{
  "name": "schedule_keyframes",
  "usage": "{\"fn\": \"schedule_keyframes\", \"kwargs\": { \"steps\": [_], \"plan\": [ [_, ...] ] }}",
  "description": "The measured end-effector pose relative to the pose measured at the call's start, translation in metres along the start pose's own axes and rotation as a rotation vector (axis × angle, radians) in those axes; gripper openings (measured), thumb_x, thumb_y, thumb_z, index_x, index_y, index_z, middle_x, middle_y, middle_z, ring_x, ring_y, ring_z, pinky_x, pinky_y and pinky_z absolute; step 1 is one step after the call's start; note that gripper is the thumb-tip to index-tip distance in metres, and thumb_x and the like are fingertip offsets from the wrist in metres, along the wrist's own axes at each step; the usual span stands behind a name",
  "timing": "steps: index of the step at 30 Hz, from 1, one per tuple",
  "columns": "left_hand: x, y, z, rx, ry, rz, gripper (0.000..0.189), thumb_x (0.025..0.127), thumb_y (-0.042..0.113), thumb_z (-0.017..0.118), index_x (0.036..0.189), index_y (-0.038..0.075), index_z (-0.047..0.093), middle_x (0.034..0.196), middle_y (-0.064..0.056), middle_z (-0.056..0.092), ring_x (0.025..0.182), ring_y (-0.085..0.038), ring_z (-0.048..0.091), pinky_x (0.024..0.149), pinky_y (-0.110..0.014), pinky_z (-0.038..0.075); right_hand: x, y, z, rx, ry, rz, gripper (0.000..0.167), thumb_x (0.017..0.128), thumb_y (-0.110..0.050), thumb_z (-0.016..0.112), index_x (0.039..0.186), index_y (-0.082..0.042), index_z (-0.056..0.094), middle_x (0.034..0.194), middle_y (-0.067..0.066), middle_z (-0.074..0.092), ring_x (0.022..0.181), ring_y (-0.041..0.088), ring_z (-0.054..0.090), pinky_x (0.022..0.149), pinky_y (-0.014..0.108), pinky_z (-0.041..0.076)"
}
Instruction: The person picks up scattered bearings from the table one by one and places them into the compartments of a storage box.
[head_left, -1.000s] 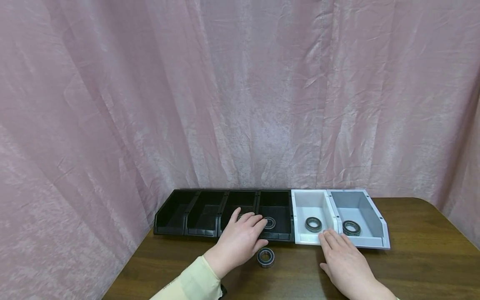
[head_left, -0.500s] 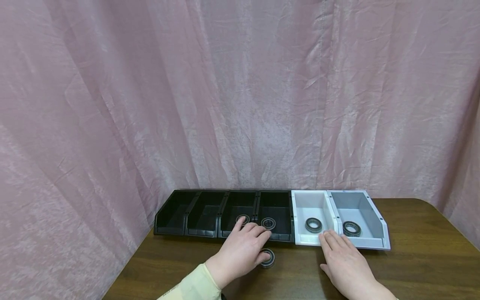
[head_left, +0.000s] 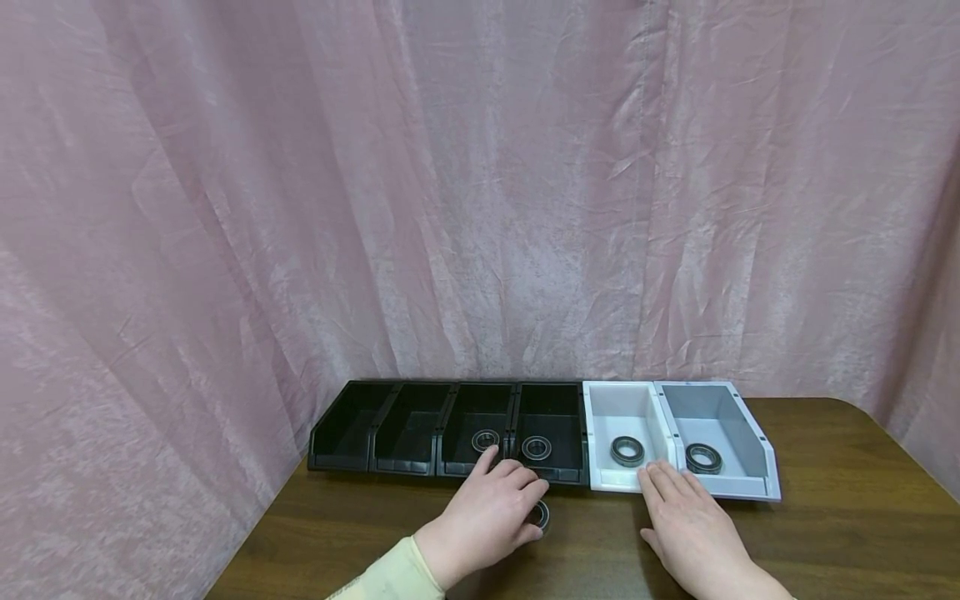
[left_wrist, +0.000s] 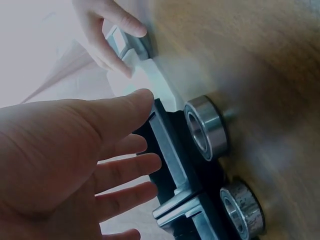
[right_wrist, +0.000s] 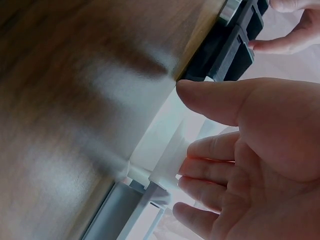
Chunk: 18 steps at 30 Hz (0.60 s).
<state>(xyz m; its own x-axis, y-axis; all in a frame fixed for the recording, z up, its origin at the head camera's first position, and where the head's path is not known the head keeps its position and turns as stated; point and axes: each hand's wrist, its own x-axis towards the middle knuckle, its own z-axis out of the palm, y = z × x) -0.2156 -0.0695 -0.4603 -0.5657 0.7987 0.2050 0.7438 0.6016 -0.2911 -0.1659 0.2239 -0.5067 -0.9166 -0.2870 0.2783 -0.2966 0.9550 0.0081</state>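
Observation:
My left hand (head_left: 491, 518) hovers in front of the black bins with relaxed, spread fingers and nothing gripped. A bearing (head_left: 543, 517) on the table is partly covered by it in the head view. The left wrist view shows this bearing (left_wrist: 216, 131) and a second bearing (left_wrist: 251, 214) along the black bins' front; the hand hides the second from above. My right hand (head_left: 693, 525) lies with extended fingertips at the front of the white bin (head_left: 617, 478) and grey bin (head_left: 738, 485), holding nothing. Inside these bins lie a bearing (head_left: 627, 462) and another bearing (head_left: 703, 470).
Several black bins (head_left: 405, 465) stand in a row left of the white one. Two of them hold a bearing (head_left: 476, 441) and another bearing (head_left: 527, 448). All stand on a brown wooden table (head_left: 840, 483), with a pink curtain (head_left: 480, 192) behind.
My left hand has drawn back from the black bins, toward me and slightly right. It uncovers the bearings in two bins and now partly covers the one on the table. The right hand stays put.

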Motion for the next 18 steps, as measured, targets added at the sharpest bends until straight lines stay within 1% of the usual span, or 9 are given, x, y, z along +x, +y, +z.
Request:
{"fn": "schedule_keyframes", "kwargs": {
  "steps": [4, 10, 14, 18],
  "plan": [
    [-0.0005, 0.0017, 0.0029, 0.008, -0.029, 0.013, 0.049, 0.095, 0.052, 0.087, 0.134, 0.025, 0.076, 0.129, 0.011, 0.074, 0.127, -0.014, 0.065, 0.12, -0.06, 0.045, -0.0006, 0.0004, 0.0014, 0.004, 0.009, -0.001, 0.072, 0.087, -0.025, 0.094, 0.141, 0.012, 0.064, 0.146, 0.03, 0.064, 0.14, 0.048, 0.059, 0.117, 0.065, 0.045],
    [-0.0009, 0.0037, 0.0056, 0.036, -0.048, 0.023, 0.049, 0.093, 0.053, 0.088, 0.132, 0.026, 0.076, 0.126, 0.013, 0.074, 0.125, -0.012, 0.065, 0.12, -0.059, 0.046, -0.0011, 0.0009, 0.0035, 0.01, 0.036, -0.007, 0.072, 0.085, -0.024, 0.095, 0.14, 0.011, 0.065, 0.145, 0.029, 0.065, 0.139, 0.048, 0.06, 0.117, 0.064, 0.045],
    [-0.0014, 0.0043, 0.0059, 0.033, -0.076, 0.015, 0.049, 0.092, 0.052, 0.09, 0.132, 0.026, 0.077, 0.124, 0.014, 0.074, 0.124, -0.012, 0.065, 0.12, -0.059, 0.045, -0.0014, 0.0008, 0.004, 0.012, 0.06, -0.014, 0.072, 0.084, -0.023, 0.096, 0.14, 0.011, 0.066, 0.144, 0.029, 0.065, 0.139, 0.047, 0.06, 0.117, 0.063, 0.046],
    [-0.001, 0.0041, 0.0064, 0.019, -0.112, 0.004, 0.05, 0.091, 0.052, 0.09, 0.133, 0.027, 0.076, 0.125, 0.013, 0.074, 0.125, -0.012, 0.064, 0.12, -0.059, 0.044, -0.0019, 0.0014, 0.0049, 0.011, 0.059, -0.013, 0.072, 0.084, -0.024, 0.096, 0.14, 0.011, 0.065, 0.144, 0.029, 0.066, 0.139, 0.047, 0.06, 0.116, 0.064, 0.046]
  ]
}}
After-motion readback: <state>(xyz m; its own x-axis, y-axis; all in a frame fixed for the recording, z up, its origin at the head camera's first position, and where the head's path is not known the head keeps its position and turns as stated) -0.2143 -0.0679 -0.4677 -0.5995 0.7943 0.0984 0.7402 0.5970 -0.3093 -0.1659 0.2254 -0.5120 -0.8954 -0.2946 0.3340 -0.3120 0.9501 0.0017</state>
